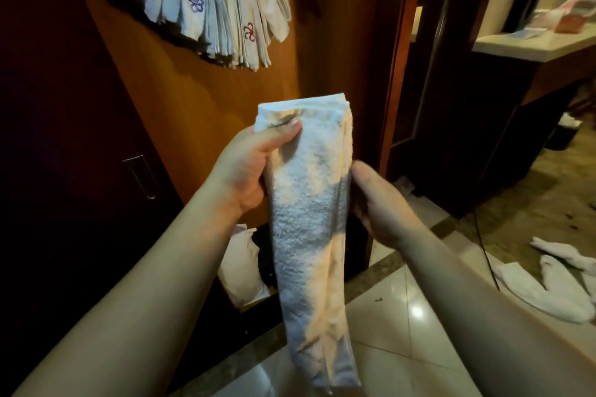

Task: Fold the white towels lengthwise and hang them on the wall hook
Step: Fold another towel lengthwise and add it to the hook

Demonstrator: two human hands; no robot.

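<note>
A white terry towel [309,203], folded into a long narrow strip, hangs upright in front of me. My left hand [248,164] grips it near the top, thumb pressed across the front just under the folded upper edge. My right hand [374,200] holds the towel's right edge at mid height, with its fingers hidden behind the cloth. High on the wooden wall panel, several folded white towels [219,0] with embroidered flower marks hang fanned out; the hook itself is hidden.
A dark cabinet door with a recessed handle [142,176] stands at left. A white bag [242,264] sits on the floor below the towel. Loose white towels [554,274] lie on the tiled floor at right. A counter [532,45] with items is at upper right.
</note>
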